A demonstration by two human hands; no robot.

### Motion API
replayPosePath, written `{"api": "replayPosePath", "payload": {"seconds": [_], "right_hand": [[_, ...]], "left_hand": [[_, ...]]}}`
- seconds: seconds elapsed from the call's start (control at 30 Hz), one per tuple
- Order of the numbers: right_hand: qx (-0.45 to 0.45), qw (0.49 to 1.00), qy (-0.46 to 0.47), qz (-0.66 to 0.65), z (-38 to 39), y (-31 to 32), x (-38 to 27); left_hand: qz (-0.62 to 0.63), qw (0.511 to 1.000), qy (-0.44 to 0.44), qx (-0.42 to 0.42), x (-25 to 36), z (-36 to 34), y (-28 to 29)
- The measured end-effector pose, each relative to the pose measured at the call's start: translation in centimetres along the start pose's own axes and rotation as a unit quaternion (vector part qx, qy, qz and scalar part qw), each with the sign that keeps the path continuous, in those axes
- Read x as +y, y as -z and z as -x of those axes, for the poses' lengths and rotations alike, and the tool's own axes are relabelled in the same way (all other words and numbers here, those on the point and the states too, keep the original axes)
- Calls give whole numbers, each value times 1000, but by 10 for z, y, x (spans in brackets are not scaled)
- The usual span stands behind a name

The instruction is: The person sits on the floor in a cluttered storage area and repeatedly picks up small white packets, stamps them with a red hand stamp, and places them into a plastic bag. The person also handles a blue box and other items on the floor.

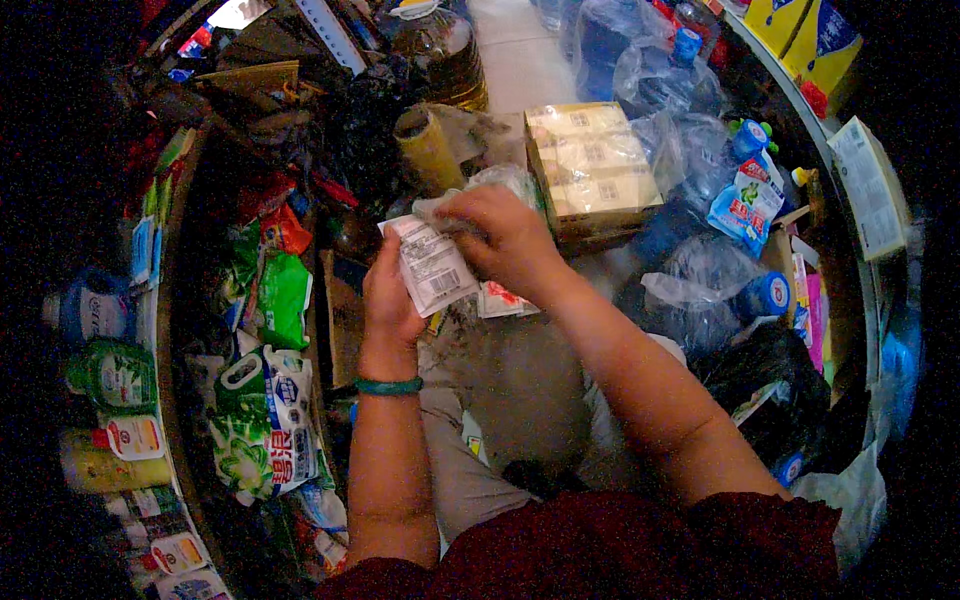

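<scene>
"What are the hands doing?"

"The left hand (pixel 392 290) grips a white packet (pixel 437 275), flat and smooth, by its left edge; the right hand (pixel 505 235) seems to pinch crumpled greyish film (pixel 432 208) at its top. I'd call it handling the wrapping."

"Next move?"

"Likely a steady left, with the right fingers working the film; free or flat, I can't tell."

"Around them?"

"Another packet (pixel 508 302) below, a tan roll (pixel 425 145), square-edged pale boxes (pixel 598 160), crinkled clear plastic (pixel 655 80) farther right."
</scene>
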State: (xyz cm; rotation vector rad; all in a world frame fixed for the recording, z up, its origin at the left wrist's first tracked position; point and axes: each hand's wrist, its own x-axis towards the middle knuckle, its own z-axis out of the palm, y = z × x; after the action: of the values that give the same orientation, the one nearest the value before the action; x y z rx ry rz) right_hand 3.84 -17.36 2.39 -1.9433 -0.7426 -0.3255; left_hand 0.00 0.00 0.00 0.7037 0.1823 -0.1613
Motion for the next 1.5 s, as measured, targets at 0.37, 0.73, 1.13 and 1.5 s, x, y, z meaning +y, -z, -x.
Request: {"api": "replayPosePath", "payload": {"seconds": [0.37, 0.73, 1.13, 1.5], "right_hand": [[-41, 996, -13, 72, 0, 4, -8], [-6, 988, -110, 110, -2, 7, 7], [-173, 977, 98, 82, 3, -7, -9], [-219, 965, 117, 81, 6, -9, -7]], "left_hand": [[-25, 999, 24, 39, -1, 1, -7], [-58, 996, 37, 57, 1, 1, 5], [-31, 998, -8, 62, 2, 0, -3], [-15, 999, -5, 49, 4, -2, 8]]}}
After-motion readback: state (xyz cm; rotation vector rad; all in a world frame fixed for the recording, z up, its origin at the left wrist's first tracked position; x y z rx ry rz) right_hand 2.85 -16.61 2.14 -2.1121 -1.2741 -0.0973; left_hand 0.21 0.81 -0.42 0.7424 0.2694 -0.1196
